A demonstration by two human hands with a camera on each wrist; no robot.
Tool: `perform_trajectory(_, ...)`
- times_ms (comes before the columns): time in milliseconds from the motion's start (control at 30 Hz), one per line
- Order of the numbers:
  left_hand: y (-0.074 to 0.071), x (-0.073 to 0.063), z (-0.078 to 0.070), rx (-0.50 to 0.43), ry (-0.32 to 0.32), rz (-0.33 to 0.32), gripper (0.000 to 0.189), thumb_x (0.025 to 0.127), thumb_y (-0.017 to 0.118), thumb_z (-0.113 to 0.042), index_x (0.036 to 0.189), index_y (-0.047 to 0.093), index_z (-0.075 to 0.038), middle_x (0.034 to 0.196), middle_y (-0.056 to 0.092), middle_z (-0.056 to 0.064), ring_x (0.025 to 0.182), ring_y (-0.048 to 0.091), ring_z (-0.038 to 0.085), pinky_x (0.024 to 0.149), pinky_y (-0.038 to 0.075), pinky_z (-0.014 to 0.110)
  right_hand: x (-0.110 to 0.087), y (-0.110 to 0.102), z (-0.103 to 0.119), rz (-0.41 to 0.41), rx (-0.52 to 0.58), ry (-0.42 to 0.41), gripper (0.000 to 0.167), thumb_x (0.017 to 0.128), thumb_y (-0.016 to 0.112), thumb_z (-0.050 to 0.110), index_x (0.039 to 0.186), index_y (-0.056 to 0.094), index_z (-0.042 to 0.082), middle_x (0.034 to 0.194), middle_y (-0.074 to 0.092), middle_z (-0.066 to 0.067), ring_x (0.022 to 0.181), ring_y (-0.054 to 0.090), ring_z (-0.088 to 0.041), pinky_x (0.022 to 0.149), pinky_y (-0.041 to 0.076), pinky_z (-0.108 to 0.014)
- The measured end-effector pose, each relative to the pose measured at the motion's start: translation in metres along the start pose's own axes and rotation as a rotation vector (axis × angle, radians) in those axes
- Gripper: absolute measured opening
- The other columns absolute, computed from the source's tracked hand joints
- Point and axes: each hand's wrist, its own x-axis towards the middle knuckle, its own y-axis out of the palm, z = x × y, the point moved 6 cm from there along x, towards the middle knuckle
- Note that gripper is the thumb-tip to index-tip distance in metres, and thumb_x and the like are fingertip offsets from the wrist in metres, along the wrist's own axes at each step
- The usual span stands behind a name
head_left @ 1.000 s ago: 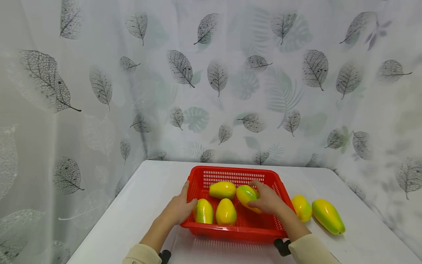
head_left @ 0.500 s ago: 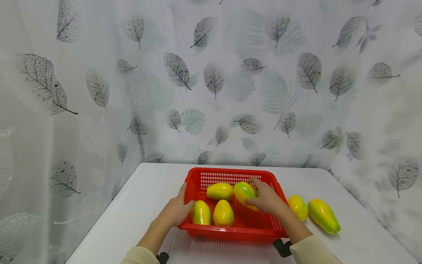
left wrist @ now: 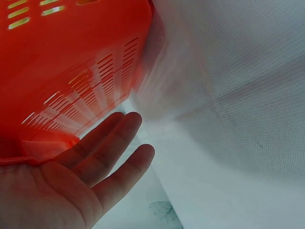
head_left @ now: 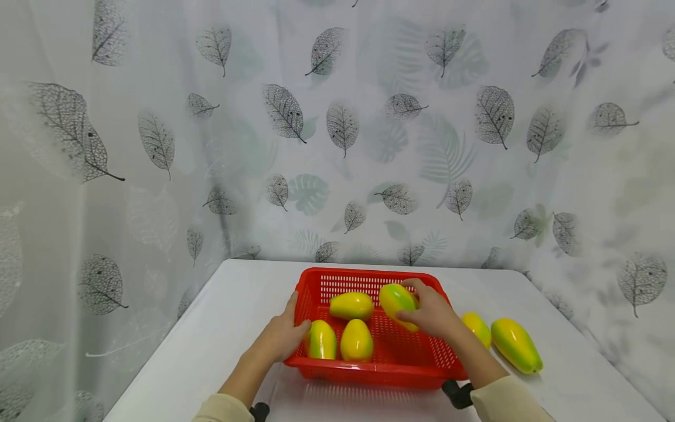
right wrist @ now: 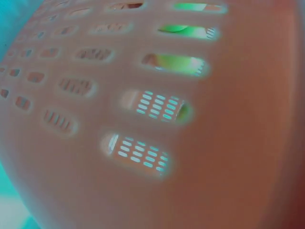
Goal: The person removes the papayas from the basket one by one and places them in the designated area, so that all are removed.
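A red plastic basket point(head_left: 364, 368) with slotted walls sits on the white table. My left hand point(head_left: 282, 334) holds its left rim, thumb over the edge; in the left wrist view the fingers point(left wrist: 126, 176) reach along the outside. Inside, my right hand point(head_left: 429, 308) grips a yellow-green papaya point(head_left: 395, 302), tilted and raised off the basket floor. Other papayas lie in the basket: one at the back point(head_left: 351, 306), one at the front left point(head_left: 321, 340) and one at the front middle point(head_left: 357, 341). The right wrist view mostly shows the basket wall point(right wrist: 228, 119), which hides that hand.
Outside the basket on the right lie two more papayas, one partly behind my right forearm point(head_left: 477, 328) and a longer one point(head_left: 517, 346). The white table point(head_left: 211, 328) extends to both sides. A leaf-patterned curtain point(head_left: 337, 146) hangs behind it.
My right hand has lifted the papaya slightly and moved it to the right inside the basket. The left hand stays on the rim. The head view has shifted a little.
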Motion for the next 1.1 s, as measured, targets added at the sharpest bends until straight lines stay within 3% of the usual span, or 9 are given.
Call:
perform_trajectory(400,-0.001,0.0,-0.003,-0.004,0.007,0.005,0.088,0.096,0.061,-0.035,0.167,0.013,-0.013,0.102,0.067,0.015,0.058,0.063,0.019,0.058,0.06,0.033,-0.003,-0.015,0.0,-0.019,-0.013,0.001,0.071,0.087,0.08,0.027,0.146,0.047,0.005,0.132,0.061,-0.023,0.109,0.063,-0.033,0.089,0.059,-0.05)
perform_trajectory(733,0.001,0.002,-0.002,-0.02,0.0,0.008,0.089,0.095,0.063,-0.034,0.167,0.014,-0.014,0.106,0.068,0.017,0.058,0.064,0.02,0.058,0.061,0.033,-0.006,-0.03,-0.007,-0.043,0.001,0.001,0.071,0.09,0.078,0.027,0.146,0.044,0.002,0.131,0.06,-0.028,0.106,0.063,-0.035,0.084,0.06,-0.046)
perform_trajectory(933,0.0,0.001,-0.002,-0.012,0.006,0.005,0.088,0.096,0.061,-0.034,0.167,0.013,-0.014,0.099,0.067,0.014,0.057,0.063,0.019,0.058,0.06,0.032,-0.007,-0.037,-0.009,-0.055,-0.019,0.014,0.072,0.091,0.076,0.028,0.147,0.042,0.0,0.131,0.06,-0.028,0.107,0.063,-0.037,0.086,0.061,-0.049)
perform_trajectory(1100,-0.001,0.001,-0.001,-0.006,0.007,0.005,0.087,0.096,0.06,-0.035,0.167,0.013,-0.013,0.096,0.066,0.013,0.057,0.063,0.02,0.058,0.06,0.032,-0.008,-0.042,-0.009,-0.064,-0.025,0.032,0.072,0.092,0.075,0.029,0.149,0.041,0.001,0.136,0.055,-0.033,0.115,0.061,-0.046,0.089,0.061,-0.054)
